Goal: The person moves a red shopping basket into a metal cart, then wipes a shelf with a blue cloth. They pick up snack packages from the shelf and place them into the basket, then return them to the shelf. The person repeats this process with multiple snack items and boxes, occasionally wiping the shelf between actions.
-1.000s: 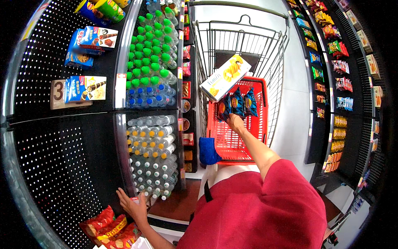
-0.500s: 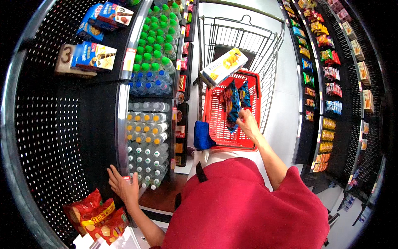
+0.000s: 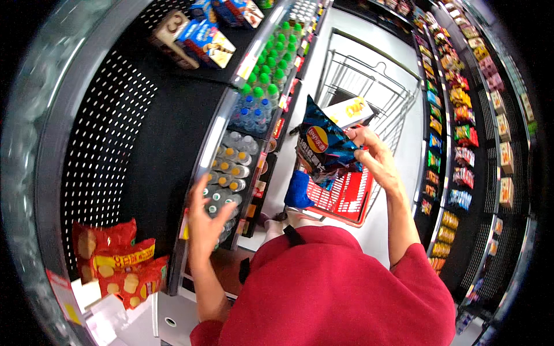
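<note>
My right hand [image 3: 378,158] pinches the right edge of a dark blue bag of chips [image 3: 324,137], lifted above the red shopping basket [image 3: 365,199]. The bag hides much of the basket's inside and part of the white and yellow box [image 3: 350,112] behind it. With fingers spread and nothing in it, my left hand [image 3: 209,222] is raised by the shelf edge, in front of the small bottles with yellow caps [image 3: 235,170]. Below and left of that hand, several red bags of chips [image 3: 124,262] lie on the shelf.
The basket is at a wire shopping cart [image 3: 398,98]. A blue pouch [image 3: 298,190] hangs by the basket's near left corner. Green-capped bottles [image 3: 271,72] line the left shelf, with blue boxes [image 3: 208,43] farther up. Snack packs [image 3: 461,132] fill the right shelves.
My right hand has lifted the blue bag of chips up out of the basket. My left hand has come off the shelf edge and moved right and up. The whole view has tilted.
</note>
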`<action>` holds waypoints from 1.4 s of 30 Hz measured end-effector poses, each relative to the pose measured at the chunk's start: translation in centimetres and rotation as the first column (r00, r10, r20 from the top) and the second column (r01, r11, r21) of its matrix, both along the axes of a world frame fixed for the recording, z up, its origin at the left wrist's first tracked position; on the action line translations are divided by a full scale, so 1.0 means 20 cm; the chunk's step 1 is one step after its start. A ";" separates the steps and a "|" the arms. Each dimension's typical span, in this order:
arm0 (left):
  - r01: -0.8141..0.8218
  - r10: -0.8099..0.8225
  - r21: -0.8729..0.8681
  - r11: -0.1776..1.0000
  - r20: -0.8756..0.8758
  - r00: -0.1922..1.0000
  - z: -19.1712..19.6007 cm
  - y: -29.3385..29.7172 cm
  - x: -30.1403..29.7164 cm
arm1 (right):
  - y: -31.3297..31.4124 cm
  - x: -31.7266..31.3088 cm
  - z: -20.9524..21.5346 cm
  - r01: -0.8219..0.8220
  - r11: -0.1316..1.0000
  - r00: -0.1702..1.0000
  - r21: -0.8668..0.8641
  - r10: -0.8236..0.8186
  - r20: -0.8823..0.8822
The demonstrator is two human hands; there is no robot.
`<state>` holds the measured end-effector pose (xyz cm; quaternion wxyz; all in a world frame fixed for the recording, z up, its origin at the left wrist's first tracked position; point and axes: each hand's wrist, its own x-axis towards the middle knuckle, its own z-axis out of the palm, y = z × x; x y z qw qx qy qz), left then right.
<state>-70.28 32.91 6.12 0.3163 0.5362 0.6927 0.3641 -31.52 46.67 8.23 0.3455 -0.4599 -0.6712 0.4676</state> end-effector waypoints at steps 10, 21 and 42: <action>0.013 -0.015 0.019 1.000 0.079 0.997 -0.02 0.00 0.00 | 0.24 -0.69 0.35 -0.620 0.784 0.744 0.034 0.600 -0.293; -0.247 0.225 0.017 0.969 0.361 0.905 -0.11 -0.25 -0.24 | 0.30 -1.53 0.38 -0.857 0.501 0.469 0.123 0.856 -0.218; -0.626 0.664 0.325 0.708 -0.006 0.748 -0.32 -0.06 -0.97 | 0.16 -2.31 -0.41 -0.634 0.746 0.756 0.206 0.654 -0.041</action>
